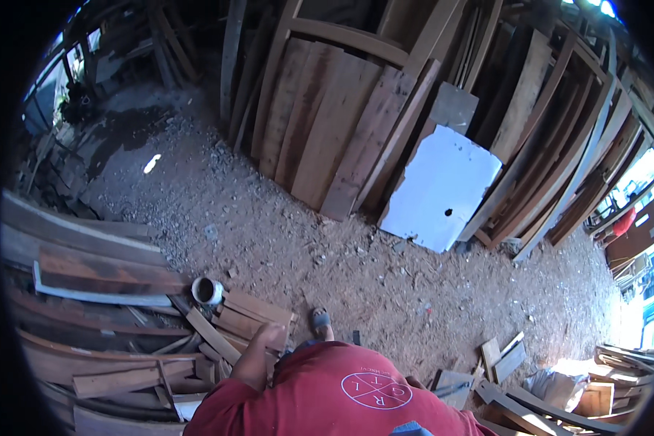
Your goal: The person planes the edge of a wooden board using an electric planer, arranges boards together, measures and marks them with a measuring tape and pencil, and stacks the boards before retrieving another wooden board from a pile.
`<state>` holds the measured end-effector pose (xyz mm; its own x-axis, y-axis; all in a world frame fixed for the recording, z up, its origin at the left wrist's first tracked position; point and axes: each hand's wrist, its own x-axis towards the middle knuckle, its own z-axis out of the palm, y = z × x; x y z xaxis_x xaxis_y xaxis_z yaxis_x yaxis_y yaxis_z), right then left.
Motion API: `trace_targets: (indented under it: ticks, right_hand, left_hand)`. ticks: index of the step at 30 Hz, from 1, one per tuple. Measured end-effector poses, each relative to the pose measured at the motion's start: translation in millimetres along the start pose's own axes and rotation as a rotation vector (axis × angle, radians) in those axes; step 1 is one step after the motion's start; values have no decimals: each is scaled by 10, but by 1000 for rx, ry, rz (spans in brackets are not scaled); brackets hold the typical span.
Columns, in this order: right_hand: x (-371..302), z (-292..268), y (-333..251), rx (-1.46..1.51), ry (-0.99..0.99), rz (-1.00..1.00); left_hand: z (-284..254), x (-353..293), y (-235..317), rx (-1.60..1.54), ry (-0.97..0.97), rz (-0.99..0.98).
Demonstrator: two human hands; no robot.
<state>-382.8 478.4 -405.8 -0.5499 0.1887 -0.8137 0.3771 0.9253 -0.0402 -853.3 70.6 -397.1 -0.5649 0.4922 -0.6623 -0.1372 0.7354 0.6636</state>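
Note:
My left hand (271, 336) hangs low at my left side, over short wooden boards (258, 307) lying on the ground. It is small and dim here, so I cannot make out its fingers or whether it touches the wood. A white round bucket (208, 291) stands just beyond these boards. My right hand does not show; only a bit of my right arm (414, 382) appears past the red shirt. One foot in a grey sandal (320, 317) rests on the dirt floor.
Tall wooden panels (323, 123) and planks lean along the far side. Among them leans a white sheet (443, 189) with a dark hole and ragged edges. Stacked timber (109, 291) fills the left. Wood scraps (503, 360) lie at the right, on gravelly dirt ground (385, 291).

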Motion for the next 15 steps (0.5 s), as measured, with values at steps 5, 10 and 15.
trace_targets:
  ticks: [5,10,15]
  right_hand:
    - [828,52,628,116,150,153]
    - [1118,-2144,-165,721,134,361]
    - [2230,-3142,256,274,138,117]
  left_hand:
    - [-766,1236,1660,85,432,314]
    - [-1669,1627,1887,230,484,224]
    - [-1715,2024,2442,202,123,-157]
